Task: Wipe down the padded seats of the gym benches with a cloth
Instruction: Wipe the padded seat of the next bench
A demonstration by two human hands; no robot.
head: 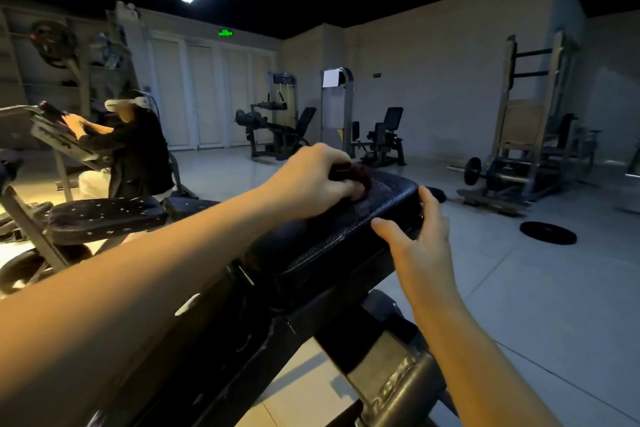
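- Left hand (311,180): fingers curled round a dark red crumpled cloth (358,173), pressing it onto the far end of the black cracked padded bench seat (332,236).
- Right hand (419,243): fingers extended, resting against the seat's right edge.

left hand (311,180): arm outstretched, fingers curled round cloth (358,174) | right hand (420,241): fingers straight, thumb spread

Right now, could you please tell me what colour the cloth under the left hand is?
The cloth looks dark reddish-brown; head view shows it.
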